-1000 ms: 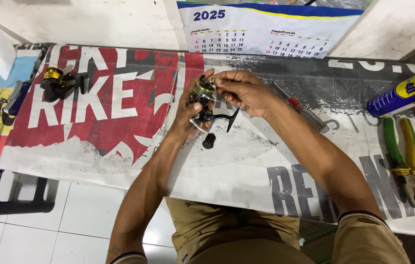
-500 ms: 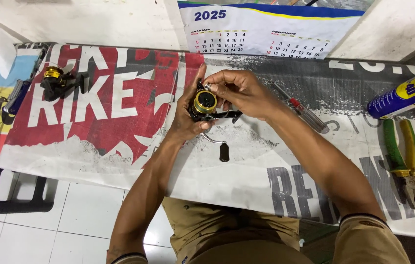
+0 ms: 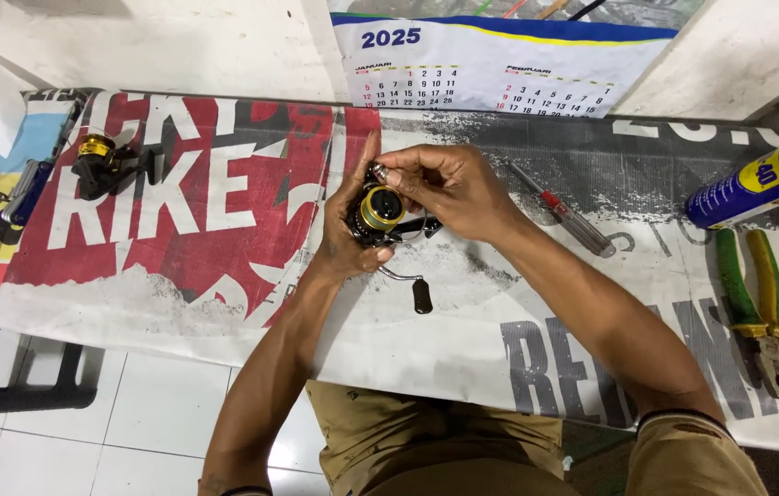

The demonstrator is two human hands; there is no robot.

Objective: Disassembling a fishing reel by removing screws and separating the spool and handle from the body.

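A: Centre of the worktop (image 3: pixel 224 303), and both hands are on the black fishing reel (image 3: pixel 380 213) with the gold spool. It sits lifted just above the printed banner (image 3: pixel 178 202) that covers the surface.

B: The left hand (image 3: pixel 345 225) cradles it from the side, grip wrapped around the body. The right hand (image 3: pixel 449 188) comes over the top, fingertips (image 3: pixel 389 170) pinched together on a small part at the reel's upper end.

A: The crank handle (image 3: pixel 412 289) hangs below, its dark knob close over the banner.

B: Second black-and-gold reel (image 3: pixel 100 163) lies well apart, far left. A red-handled screwdriver (image 3: pixel 559 209) lies just beside the right wrist.

A: Far right, a blue spray can (image 3: pixel 757 182) on its side, green-handled pliers (image 3: pixel 757 303) below it. A wall calendar (image 3: pixel 491 64) hangs behind.
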